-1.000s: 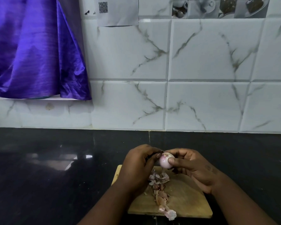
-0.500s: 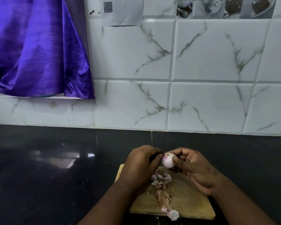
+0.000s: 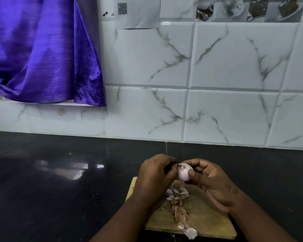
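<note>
A small onion [image 3: 183,173] is held in the air between the two hands, above the far end of a wooden chopping board [image 3: 208,222]. It is judged to be light and firm. Its smooth pinkish surface may be slippery where the dry skin is off. The papery skin left near its top is thin and is likely to tear off in small bits. It is best gripped round its middle from one side, so that the top is left free for picking.

At the far left a purple cloth [image 3: 42,49] is seen hanging above the dark counter [image 3: 59,198], well apart from the work. The left hand [image 3: 156,175] is raised over the board's left edge with its back upward. Its fingers are curled tight, their tips brought against the onion's left side and top, where skin seems to be pinched. Whether something dark is also held there cannot be told. The right hand [image 3: 212,186] is turned palm inward, and the onion is clasped between its thumb and curled fingers. Loose peels [image 3: 177,199] are strewn on the board beneath
</note>
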`<state>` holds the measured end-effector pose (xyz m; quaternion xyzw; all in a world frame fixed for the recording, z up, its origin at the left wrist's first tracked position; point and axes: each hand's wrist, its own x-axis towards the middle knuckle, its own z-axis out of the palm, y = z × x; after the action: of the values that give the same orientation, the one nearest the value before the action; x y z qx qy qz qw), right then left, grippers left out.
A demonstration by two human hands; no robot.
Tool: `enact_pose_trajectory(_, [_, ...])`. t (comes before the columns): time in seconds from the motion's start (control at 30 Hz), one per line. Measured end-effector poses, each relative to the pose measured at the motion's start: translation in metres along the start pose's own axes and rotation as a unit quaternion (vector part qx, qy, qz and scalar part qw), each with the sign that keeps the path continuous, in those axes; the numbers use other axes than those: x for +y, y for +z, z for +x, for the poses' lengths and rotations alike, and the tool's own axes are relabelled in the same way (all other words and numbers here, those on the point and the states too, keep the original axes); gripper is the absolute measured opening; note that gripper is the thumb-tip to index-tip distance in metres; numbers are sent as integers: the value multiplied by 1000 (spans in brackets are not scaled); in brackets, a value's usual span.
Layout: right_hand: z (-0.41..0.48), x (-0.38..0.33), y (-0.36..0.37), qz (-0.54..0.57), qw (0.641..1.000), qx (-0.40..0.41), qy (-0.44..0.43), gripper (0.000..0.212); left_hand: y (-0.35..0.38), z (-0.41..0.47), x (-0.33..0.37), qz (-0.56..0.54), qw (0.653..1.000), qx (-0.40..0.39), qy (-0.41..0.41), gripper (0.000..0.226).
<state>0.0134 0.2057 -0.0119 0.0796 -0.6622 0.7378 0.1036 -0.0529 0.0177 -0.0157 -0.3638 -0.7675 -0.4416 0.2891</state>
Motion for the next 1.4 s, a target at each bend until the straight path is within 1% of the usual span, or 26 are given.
enact_pose_trajectory(0.03, [0, 0, 0, -2, 1000, -1, -1, 72, 0, 0, 0, -11, 1000, 3, -6, 12])
enact_pose_trajectory(0.13, [-1, -1, 0, 13, 1000, -6, 2, 56, 2, -1, -2, -49, 998, 12, -30, 10])
enact_pose_trajectory(0.17, [-1, 0, 0, 19, 1000, -8, 2, 57, 2, -1, -1, -61, 997, 13, -38, 10])
enact_pose_trajectory(0.27, [-1, -1, 0, 23, 1000, -11, 2, 73, 3, -2, 0, -90, 994, 20, -58, 11])
enact_pose_trajectory(0.5, [-1, -1, 1, 32, 999, -12, -2, 76, 7, -4, 2, -150, 983, 40, -94, 14])
enact_pose_trajectory(0.6, [-1, -1, 0, 29, 1000, -4, -4, 76, 7, -4, -1, -186, 975, 19, -116, 11])
enact_pose_trajectory(0.67, [0, -1, -2, 17, 1000, -1, -8, 74, 7, -3, -3, -195, 974, -3, -117, 12])
enact_pose_trajectory(0.83, [0, -3, -1, 8, 1000, -9, 2, 70, 8, -4, -4, -184, 977, -22, -102, 15])
enact_pose_trajectory(0.9, [-1, -3, 0, 1, 1000, -10, -2, 68, 8, -5, -4, -148, 986, -19, -72, 14])
enact_pose_trajectory(1.0, [-1, -3, 2, 13, 1000, -5, -4, 68, 6, -6, 1, -62, 998, -3, -17, 12])
enact_pose_trajectory(1.17, [1, -1, 6, 21, 999, 16, -30, 68, 10, -4, 3, -19, 999, 34, -3, 11])
enact_pose_trajectory(1.23, [1, 0, 6, 28, 999, 13, -35, 68, 14, -4, 4, -42, 997, 54, -34, 13])
enact_pose_trajectory(1.3, [1, 0, 7, 40, 999, 7, -36, 68, 18, -5, 3, -109, 986, 71, -106, 17])
enact_pose_trajectory(1.33, [1, 1, 8, 45, 998, 5, -35, 68, 20, -6, 1, -158, 975, 71, -143, 19])
enact_pose_trajectory(1.4, [1, 1, 8, 60, 998, -2, -32, 67, 22, -7, 0, -262, 941, 65, -207, 24])
